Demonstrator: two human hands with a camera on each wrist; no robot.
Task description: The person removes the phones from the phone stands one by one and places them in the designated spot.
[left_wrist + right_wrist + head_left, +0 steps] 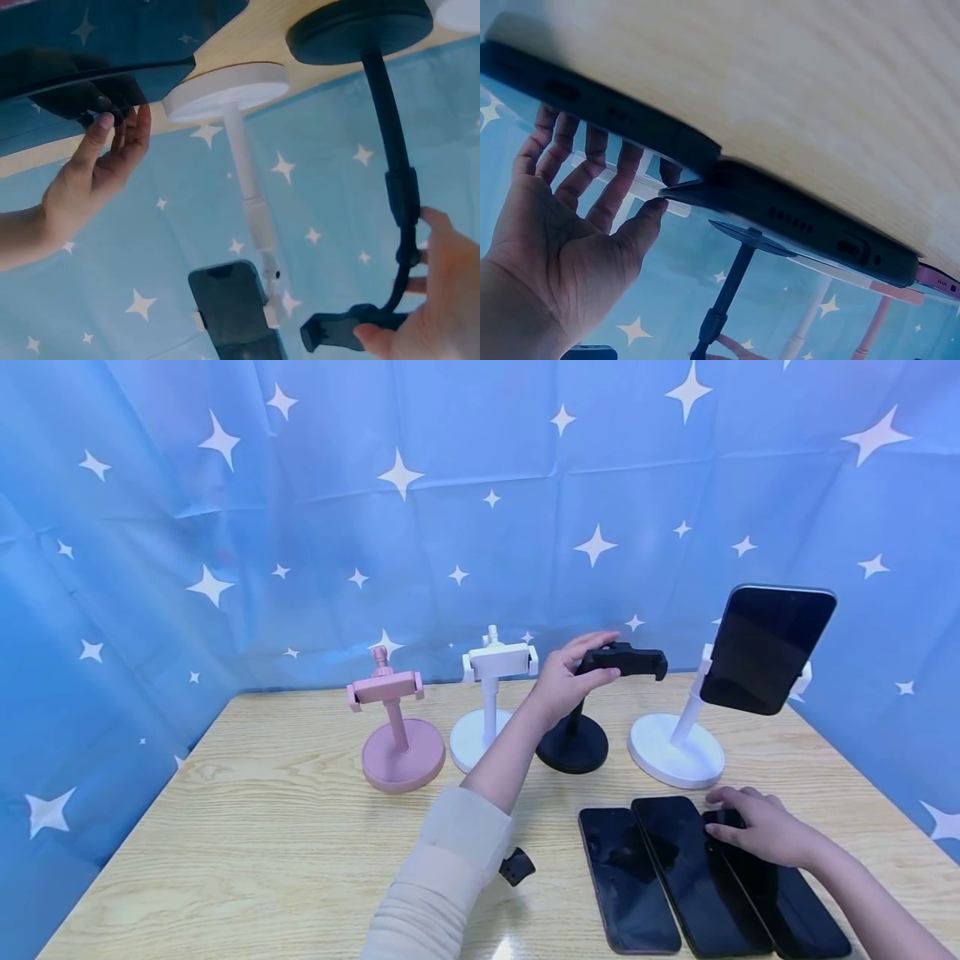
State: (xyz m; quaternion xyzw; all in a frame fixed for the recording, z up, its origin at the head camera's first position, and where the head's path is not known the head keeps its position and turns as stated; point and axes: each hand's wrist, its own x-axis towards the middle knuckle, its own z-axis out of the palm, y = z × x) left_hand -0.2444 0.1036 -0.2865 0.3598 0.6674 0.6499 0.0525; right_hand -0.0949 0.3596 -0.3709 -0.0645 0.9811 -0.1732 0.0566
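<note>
My left hand [562, 681] grips the black phone stand [573, 747] at its clamp, thumb on the front and fingers behind around the neck. That clamp [352, 327] holds no phone; its round base rests on the table. My right hand [765, 831] rests at the far end of the rightmost dark phone [795, 897], with spread, slightly bent fingers touching it. In the right wrist view the thumb [646, 217] lies by the seam between this phone and the middle phone [817, 217]. A third phone [628, 881] lies left of them. All three lie screen up.
A white stand [675, 760] at the right carries a phone [768, 647] in its clamp. Left of the black stand are another white stand [500, 662] and a pink stand [403, 756]. A small black piece [517, 866] lies beside my left sleeve. A starry blue curtain [480, 539] hangs behind.
</note>
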